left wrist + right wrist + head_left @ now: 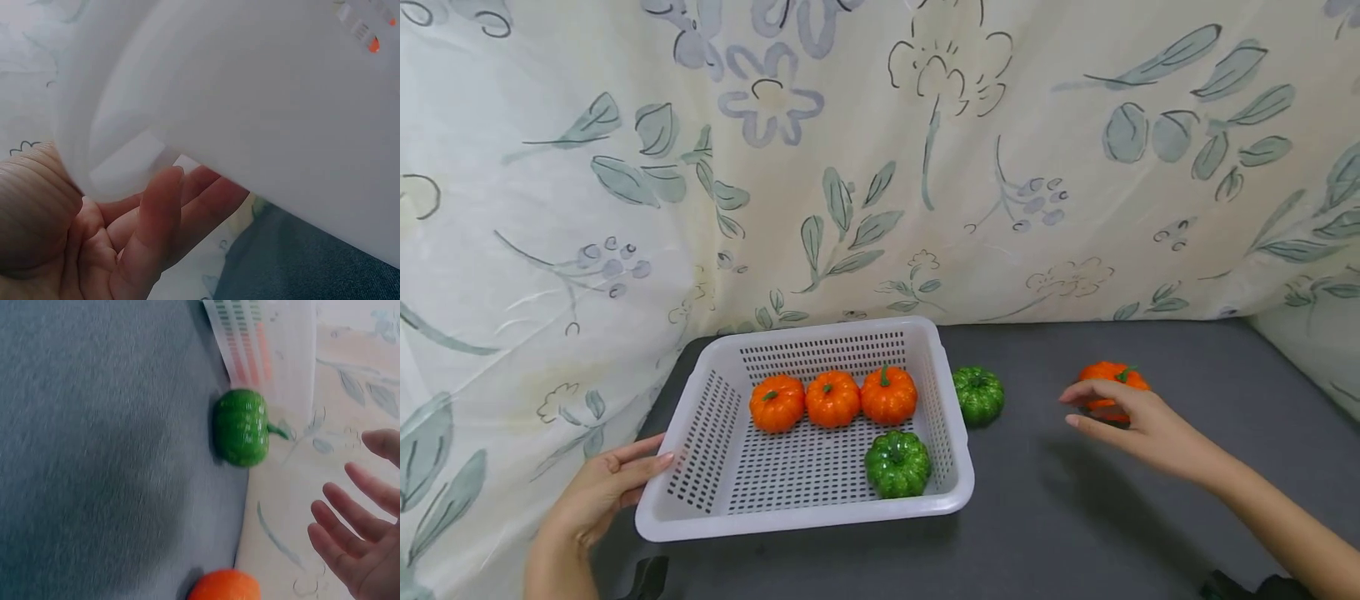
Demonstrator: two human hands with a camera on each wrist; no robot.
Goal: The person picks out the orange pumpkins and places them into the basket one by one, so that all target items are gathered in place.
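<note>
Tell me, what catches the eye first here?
A white basket on the grey table holds three orange pumpkins in a row and a green pumpkin. The left hand rests on its corner; the right hand reaches over a loose orange pumpkin.

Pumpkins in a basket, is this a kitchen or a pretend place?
Probably a staged tabletop, not a kitchen: a flowered cloth hangs as a backdrop behind a grey mat, and small glossy toy-like pumpkins sit in a white basket.

Glossy, ribbed orange pumpkin (1108, 377) and green pumpkin (978, 394) on matt grey felt-like tabletop (1075, 517); smooth white perforated plastic basket (715, 508); printed cloth backdrop (880, 167) at 12 o'clock
</note>
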